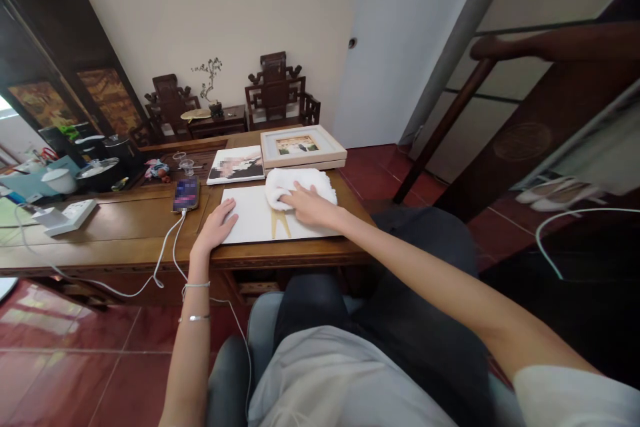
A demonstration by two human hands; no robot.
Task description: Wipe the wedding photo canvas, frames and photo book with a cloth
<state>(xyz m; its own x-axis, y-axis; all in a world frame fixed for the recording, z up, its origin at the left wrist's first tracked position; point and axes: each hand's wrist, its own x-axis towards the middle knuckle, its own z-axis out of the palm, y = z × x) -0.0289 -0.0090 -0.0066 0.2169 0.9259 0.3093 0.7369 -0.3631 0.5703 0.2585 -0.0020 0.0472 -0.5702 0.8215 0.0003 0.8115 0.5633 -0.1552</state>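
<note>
Both forearms (425, 263) reach forward, left fingers (228, 207) extended, right fingers (299, 189) pointing leftward.

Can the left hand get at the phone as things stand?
Likely yes. The left hand rests on the end of the white panel, and the phone lies close by, with tabletop between them. The white cable plugged into its near end might get in the way.
</note>
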